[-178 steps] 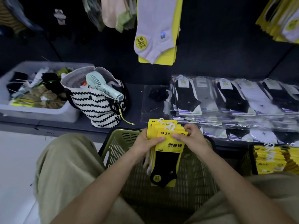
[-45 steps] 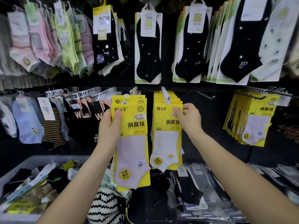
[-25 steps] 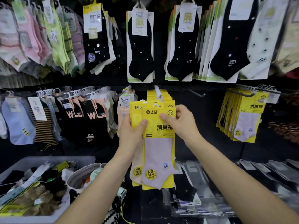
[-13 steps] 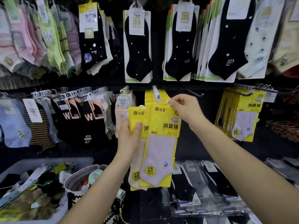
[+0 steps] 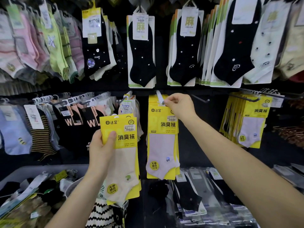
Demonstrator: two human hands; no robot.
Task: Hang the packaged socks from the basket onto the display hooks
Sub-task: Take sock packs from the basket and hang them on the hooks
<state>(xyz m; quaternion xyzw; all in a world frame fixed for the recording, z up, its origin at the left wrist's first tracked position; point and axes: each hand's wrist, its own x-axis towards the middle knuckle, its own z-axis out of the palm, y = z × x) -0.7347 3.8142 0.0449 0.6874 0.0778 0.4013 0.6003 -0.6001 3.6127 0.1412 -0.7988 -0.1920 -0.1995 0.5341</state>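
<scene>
Right hand (image 5: 178, 106) pinches the top of the lilac sock pack (image 5: 162, 145) on the display hook (image 5: 159, 97) at twelve o'clock; left hand (image 5: 101, 150) grips the waiting packs (image 5: 122, 150) at nine o'clock. If released before it seats fully past the hook's tip, the lilac pack would probably slide off.

The held yellow pack (image 5: 120, 129) reads "达足", "消臭袜" and "SGS"; the hung yellow pack (image 5: 162, 124) shows "达足" and "消臭袜". A white label (image 5: 141, 27) on a black sock (image 5: 141, 63) says "麻"; a tag (image 5: 125, 107) reads "TuYaYa".
</scene>
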